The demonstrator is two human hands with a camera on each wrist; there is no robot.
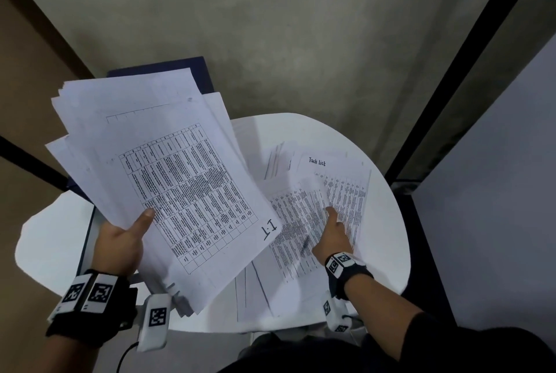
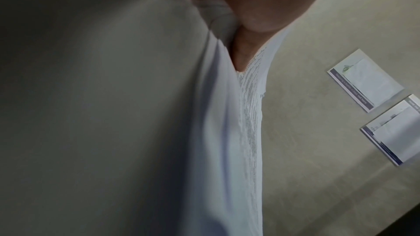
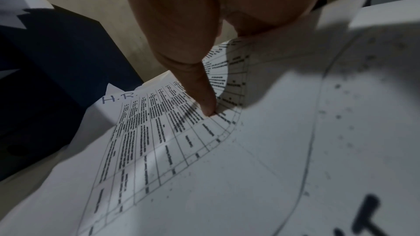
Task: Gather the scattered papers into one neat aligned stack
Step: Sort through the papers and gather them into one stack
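Observation:
My left hand [image 1: 129,237] grips a thick, fanned bundle of printed papers [image 1: 168,168] above the left of the round white table [image 1: 388,222], thumb on the top sheet marked "I.T". In the left wrist view the bundle [image 2: 227,132] is seen edge-on under the hand [image 2: 261,6]. My right hand [image 1: 331,231] pinches a printed table sheet [image 1: 294,222] lying on the table, thumb on top, fingers hidden beneath its raised edge. The right wrist view shows the thumb [image 3: 204,96] pressing that sheet [image 3: 141,141], headed "H.R.". A "Task List" sheet [image 1: 346,186] lies just right of it.
More loose sheets [image 1: 255,291] lie under the bundle near the table's front edge. A dark blue folder [image 1: 180,68] sits behind the bundle at the table's left. A dark partition edge [image 1: 451,71] runs at the right. Two small cards [image 2: 366,80] lie on the grey floor.

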